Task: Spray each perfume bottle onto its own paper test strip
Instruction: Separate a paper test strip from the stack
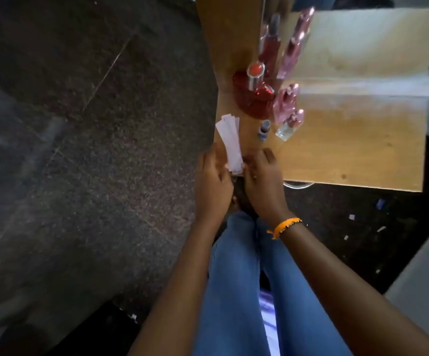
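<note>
Hands: left hand (214,181) and right hand (261,185) both grasp the paper strips (230,143).
Done: no spraying seen.
Left: every perfume bottle (255,95) on the desk (349,140).

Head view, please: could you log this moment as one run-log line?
left hand: holds paper strips | right hand: on strips' lower end | perfume bottles: untouched on table | spraying: not begun

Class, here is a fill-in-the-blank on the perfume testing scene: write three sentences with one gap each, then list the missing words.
1. Both hands hold a stack of white paper ____.
2. The right hand has an ____ wristband at its wrist.
3. The round red bottle stands on a ____ table.

Missing words: strips; orange; wooden
</note>
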A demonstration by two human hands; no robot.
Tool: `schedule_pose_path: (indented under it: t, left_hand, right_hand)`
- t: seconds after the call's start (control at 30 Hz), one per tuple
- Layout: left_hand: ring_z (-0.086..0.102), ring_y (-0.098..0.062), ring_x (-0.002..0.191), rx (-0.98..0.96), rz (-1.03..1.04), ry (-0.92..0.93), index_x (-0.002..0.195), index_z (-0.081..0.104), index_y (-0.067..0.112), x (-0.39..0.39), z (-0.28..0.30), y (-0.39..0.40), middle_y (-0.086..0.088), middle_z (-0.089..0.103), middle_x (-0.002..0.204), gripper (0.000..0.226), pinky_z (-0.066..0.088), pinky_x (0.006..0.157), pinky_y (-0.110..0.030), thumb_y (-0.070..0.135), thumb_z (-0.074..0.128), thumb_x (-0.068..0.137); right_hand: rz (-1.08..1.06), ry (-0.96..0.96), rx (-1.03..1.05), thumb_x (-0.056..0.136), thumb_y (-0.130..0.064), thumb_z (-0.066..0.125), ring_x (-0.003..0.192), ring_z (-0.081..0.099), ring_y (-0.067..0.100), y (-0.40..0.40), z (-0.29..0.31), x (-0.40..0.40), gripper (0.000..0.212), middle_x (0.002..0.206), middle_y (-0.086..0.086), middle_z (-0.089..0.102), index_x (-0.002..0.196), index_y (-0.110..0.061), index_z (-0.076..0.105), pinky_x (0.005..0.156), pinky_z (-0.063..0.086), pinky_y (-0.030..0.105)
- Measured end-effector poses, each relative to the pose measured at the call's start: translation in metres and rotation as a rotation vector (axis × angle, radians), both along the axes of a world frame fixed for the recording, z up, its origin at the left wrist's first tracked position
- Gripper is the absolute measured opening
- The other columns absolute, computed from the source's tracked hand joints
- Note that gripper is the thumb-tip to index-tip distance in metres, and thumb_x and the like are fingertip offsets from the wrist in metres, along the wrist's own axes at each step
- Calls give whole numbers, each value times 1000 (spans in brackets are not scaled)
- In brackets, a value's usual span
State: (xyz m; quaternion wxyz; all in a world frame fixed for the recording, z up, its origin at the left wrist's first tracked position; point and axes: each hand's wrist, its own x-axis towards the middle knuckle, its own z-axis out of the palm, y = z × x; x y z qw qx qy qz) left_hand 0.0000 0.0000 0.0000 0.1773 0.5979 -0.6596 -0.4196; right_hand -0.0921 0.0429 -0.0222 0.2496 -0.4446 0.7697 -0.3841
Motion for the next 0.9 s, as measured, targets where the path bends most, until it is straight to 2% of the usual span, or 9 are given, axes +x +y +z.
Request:
schedule_pose_path:
  t: [0.07,0.17,0.2,0.3,0.4,0.6,0.73,0.83,0.9]
  left_hand:
    - [57,-20,105,-6,0,-8,130,49,12,-1,-12,-11,-11,55,119,43,49,89,-33,4,49,88]
    - [58,-13,97,-37,-6,-42,130,51,13,0,-24,-17,-7,55,118,46,46,76,-10,3,55,85]
    - [58,-13,96,-60,-25,-35,131,50,12,1,-25,-14,-8,54,119,47,45,73,-8,2,56,85]
    - [60,-16,93,-121,-56,34,133,49,9,2,-33,-9,-10,51,120,52,49,77,-14,-1,59,83]
    - [61,-15,94,-136,-57,60,133,49,11,3,-36,-6,-7,50,120,51,52,85,-24,2,61,84]
    - [61,-12,90,-227,-97,86,127,56,11,8,-46,-11,-3,52,119,46,53,84,-25,3,63,82]
    - [62,-12,92,-296,-112,100,127,57,11,10,-51,-8,-8,54,122,45,51,84,-18,5,64,83]
    - [62,-19,100,-338,-115,112,127,56,10,10,-55,-7,-10,54,123,46,51,90,-27,4,65,82]
    - [61,-21,104,-363,-120,85,127,56,8,9,-55,-3,-11,54,124,47,50,92,-27,3,65,81]
  right_hand:
    - [-48,13,-5,82,-2,58,81,58,36,-10,-8,-2,11,97,22,59,92,1,59,69,46,40]
    - [-81,5,1,81,-7,66,75,61,28,-19,-14,-3,15,92,17,63,93,-1,61,67,50,40]
    - [-85,-17,-2,79,-7,68,71,60,22,-19,-14,-3,14,88,13,64,91,-2,62,67,50,37]
    - [-145,-140,17,75,-8,74,60,55,0,-22,-16,-7,15,75,-5,60,86,-6,64,63,50,19]
    - [-171,-225,22,73,-12,78,60,57,-11,-23,-16,-11,19,68,-18,57,86,-11,64,59,47,7]
    - [-154,-255,5,68,-16,82,67,64,2,-25,-20,-14,27,69,-10,61,86,-6,66,63,55,21]
    - [-162,-256,-46,65,-15,83,64,66,5,-22,-23,-15,22,66,-8,65,72,-18,63,67,57,30]
    - [-161,-328,-80,62,-14,83,69,71,16,-22,-31,-17,22,69,3,72,64,-24,63,70,59,45]
    - [-168,-316,-85,60,-19,82,69,71,17,-22,-33,-16,19,70,3,73,61,-25,63,70,58,47]
